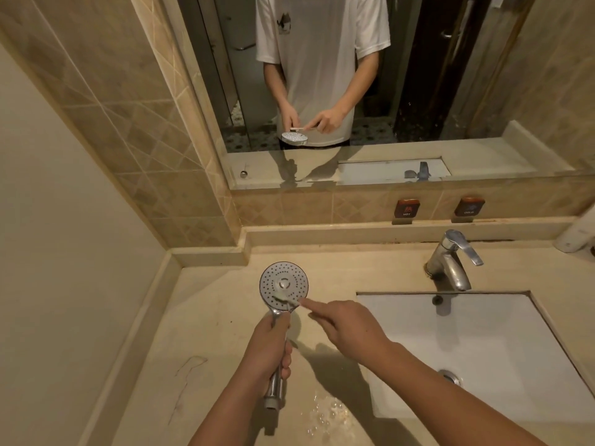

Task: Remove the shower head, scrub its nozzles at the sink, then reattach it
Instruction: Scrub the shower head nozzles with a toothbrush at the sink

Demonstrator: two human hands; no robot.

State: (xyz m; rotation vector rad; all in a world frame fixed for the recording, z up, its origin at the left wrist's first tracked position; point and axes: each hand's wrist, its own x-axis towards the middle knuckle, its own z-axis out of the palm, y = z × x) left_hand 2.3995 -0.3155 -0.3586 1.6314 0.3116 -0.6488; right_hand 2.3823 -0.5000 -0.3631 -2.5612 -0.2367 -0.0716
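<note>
Gripping one shower head (283, 283), left hand (269, 347), one toothbrush (285, 299), right hand (346, 326)

— What is being worn, as reflected in the mirror (386, 91)?
— A white short-sleeved T-shirt (322, 59) with a small dark print on the chest is being worn; both forearms are being left bare, no sleeves reaching them

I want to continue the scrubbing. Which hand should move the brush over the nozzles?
Right. The right hand already holds the brush on the shower head; the left hand grips its handle.
</note>
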